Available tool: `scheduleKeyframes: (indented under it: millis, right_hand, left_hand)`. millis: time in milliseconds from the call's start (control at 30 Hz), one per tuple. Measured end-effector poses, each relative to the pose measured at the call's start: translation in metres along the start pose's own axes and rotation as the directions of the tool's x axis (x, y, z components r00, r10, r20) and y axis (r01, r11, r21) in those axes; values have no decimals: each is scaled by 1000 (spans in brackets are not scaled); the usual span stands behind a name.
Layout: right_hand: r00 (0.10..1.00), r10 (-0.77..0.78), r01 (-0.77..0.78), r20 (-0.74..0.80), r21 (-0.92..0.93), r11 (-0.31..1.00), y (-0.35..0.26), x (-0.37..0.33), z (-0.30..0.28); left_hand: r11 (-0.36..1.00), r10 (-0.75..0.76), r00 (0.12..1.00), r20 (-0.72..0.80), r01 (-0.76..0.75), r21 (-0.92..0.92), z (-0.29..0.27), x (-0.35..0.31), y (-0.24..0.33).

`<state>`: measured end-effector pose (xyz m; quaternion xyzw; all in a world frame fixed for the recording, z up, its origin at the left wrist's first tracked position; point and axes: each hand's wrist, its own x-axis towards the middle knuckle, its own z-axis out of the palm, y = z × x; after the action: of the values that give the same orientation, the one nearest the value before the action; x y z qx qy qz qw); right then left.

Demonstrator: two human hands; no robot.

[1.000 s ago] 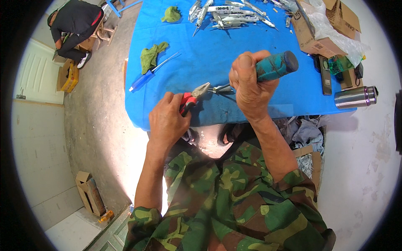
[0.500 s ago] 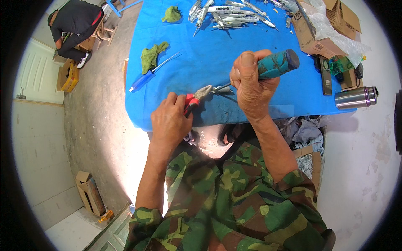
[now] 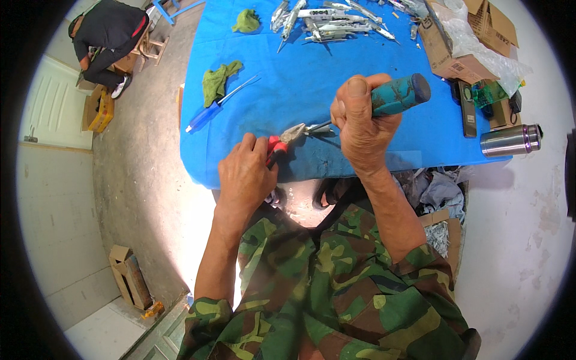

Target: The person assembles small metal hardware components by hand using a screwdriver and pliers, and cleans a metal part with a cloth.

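My left hand is closed round the red and black handles of a pair of pliers, low over the table's near edge. In the pliers' jaws sits a small pale metal piece, too small to name. My right hand grips a screwdriver with a thick teal handle, its dark end cap tilted up to the right. The screwdriver's thin shaft slants down leftward to the piece at the jaws. Whether its tip touches the piece or the jaws, I cannot tell.
On the blue-covered table lie a blue-handled screwdriver, green cloths and a heap of white slender parts. At right stand a cardboard box and a steel flask. A person sits far left.
Both hands and their tools stay almost in place. The screwdriver's handle end has shifted very slightly down and to the right.
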<state>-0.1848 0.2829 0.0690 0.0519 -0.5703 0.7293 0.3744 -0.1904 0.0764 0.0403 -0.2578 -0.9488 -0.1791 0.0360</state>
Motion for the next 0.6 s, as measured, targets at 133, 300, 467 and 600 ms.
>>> scheduleKeyframes:
  millis: [133, 300, 467, 600]
  right_hand:
    - [1000, 2, -2, -5, 2, 1000, 0, -1, -1]
    - [1000, 15, -15, -6, 11, 1000, -4, 1, 0]
    - [1000, 7, -8, 5, 21, 1000, -4, 1, 1]
    - [1000, 5, -5, 9, 6, 1000, -4, 0, -1]
  left_hand:
    - [1000, -5, 1000, 6, 5, 5, 0, 0, 0]
    - [1000, -14, 1000, 16, 14, 4, 0, 0, 1]
    - [1000, -18, 1000, 11, 18, -9, 0, 0, 1]
    - [1000, -18, 1000, 13, 18, -5, 0, -1, 1]
